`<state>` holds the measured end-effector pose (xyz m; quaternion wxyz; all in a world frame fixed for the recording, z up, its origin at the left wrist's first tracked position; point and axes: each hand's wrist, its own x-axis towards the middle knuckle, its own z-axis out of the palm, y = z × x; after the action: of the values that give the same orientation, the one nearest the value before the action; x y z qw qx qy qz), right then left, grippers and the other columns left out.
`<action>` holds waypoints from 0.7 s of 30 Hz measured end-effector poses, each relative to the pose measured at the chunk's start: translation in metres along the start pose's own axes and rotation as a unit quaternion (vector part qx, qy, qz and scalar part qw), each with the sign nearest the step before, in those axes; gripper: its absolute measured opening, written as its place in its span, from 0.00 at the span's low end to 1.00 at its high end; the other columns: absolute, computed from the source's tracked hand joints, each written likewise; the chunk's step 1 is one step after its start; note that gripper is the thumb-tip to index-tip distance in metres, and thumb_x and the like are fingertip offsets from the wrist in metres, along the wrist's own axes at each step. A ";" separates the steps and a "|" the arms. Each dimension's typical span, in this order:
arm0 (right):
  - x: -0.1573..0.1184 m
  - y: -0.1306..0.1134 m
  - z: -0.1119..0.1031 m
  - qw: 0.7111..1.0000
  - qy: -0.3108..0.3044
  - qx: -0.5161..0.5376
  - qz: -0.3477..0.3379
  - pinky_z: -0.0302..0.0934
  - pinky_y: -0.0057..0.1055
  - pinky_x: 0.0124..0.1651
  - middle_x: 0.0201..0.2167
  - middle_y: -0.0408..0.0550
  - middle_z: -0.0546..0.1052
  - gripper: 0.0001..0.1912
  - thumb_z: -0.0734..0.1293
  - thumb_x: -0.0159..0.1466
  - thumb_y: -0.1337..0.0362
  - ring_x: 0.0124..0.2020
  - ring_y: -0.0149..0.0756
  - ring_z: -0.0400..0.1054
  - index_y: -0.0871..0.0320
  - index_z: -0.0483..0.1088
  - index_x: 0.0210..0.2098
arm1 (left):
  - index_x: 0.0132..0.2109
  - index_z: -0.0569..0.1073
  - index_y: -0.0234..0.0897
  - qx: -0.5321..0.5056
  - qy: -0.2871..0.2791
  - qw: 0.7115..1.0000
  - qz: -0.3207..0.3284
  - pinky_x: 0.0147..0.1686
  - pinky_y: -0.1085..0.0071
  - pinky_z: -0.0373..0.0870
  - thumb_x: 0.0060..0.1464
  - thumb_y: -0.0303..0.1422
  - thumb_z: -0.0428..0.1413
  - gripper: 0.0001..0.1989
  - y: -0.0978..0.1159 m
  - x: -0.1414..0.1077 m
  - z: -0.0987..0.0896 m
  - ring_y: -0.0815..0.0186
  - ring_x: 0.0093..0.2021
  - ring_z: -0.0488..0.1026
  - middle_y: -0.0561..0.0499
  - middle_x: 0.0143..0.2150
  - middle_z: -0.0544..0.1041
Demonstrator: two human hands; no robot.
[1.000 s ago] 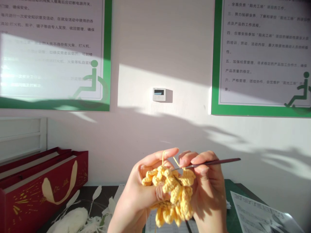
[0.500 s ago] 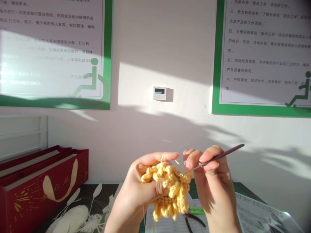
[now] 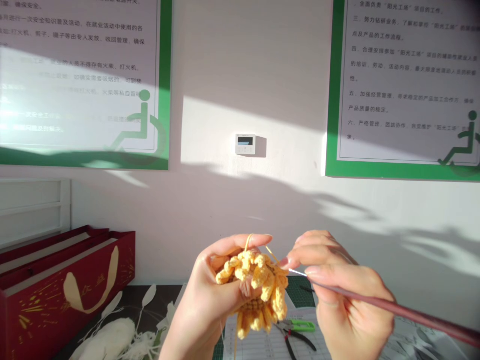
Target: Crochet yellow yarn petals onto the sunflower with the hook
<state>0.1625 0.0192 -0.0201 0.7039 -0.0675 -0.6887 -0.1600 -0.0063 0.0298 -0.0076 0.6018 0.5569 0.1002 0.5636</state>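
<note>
My left hand (image 3: 221, 295) grips a yellow crocheted piece (image 3: 260, 285) with petal-like loops all round it. A strand of yellow yarn (image 3: 248, 243) passes over my raised left index finger. Pinched in my right hand (image 3: 348, 295) is a crochet hook (image 3: 378, 302) with a dark red handle, which slants down to the right. Its thin metal tip meets the right edge of the yellow piece, where my right index fingertip also rests. Whether the tip is inside a stitch, I cannot tell.
Pliers (image 3: 290, 340) with dark handles and a green-handled tool (image 3: 300, 325) lie on printed sheets (image 3: 258, 345) over a green cutting mat (image 3: 296, 292). At left are a red gift bag (image 3: 71, 290) and a ball of white yarn (image 3: 112, 340). Behind rises a wall with a thermostat (image 3: 245, 144).
My right hand has turned, and the hook's handle has swung from pointing up and right to pointing down and right. The left hand and yellow piece stay nearly in place.
</note>
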 end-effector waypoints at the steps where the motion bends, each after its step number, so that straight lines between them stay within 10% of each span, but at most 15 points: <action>1: 0.001 -0.001 0.000 1.000 0.000 -0.023 -0.020 0.69 0.49 0.40 0.37 0.46 0.82 0.11 0.63 0.70 0.71 0.34 0.39 0.75 0.52 0.71 0.49 | 0.45 0.84 0.39 0.008 0.008 1.000 0.005 0.30 0.76 0.73 0.38 0.29 0.73 0.22 0.000 -0.001 0.001 0.67 0.28 0.76 0.50 0.29 0.81; 11: -0.011 -0.007 -0.017 0.975 -0.106 -0.186 -0.053 0.74 0.46 0.46 0.42 0.44 0.80 0.22 0.67 0.57 0.77 0.43 0.42 0.73 0.49 0.71 0.47 | 0.43 0.85 0.42 0.105 0.080 0.991 0.037 0.31 0.77 0.71 0.41 0.31 0.71 0.17 0.004 -0.011 0.010 0.66 0.32 0.74 0.49 0.35 0.81; 21: -0.017 -0.004 -0.009 0.967 -0.065 -0.222 -0.109 0.73 0.43 0.47 0.45 0.47 0.79 0.21 0.67 0.55 0.80 0.43 0.39 0.73 0.54 0.73 0.44 | 0.44 0.85 0.42 0.112 0.083 0.989 0.048 0.29 0.75 0.68 0.41 0.29 0.70 0.18 0.007 -0.015 0.017 0.65 0.30 0.73 0.49 0.32 0.80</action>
<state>0.1699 0.0151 -0.0383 0.6033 -0.1570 -0.6837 -0.3794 -0.0026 0.0073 -0.0038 0.4978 0.5759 0.1858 0.6213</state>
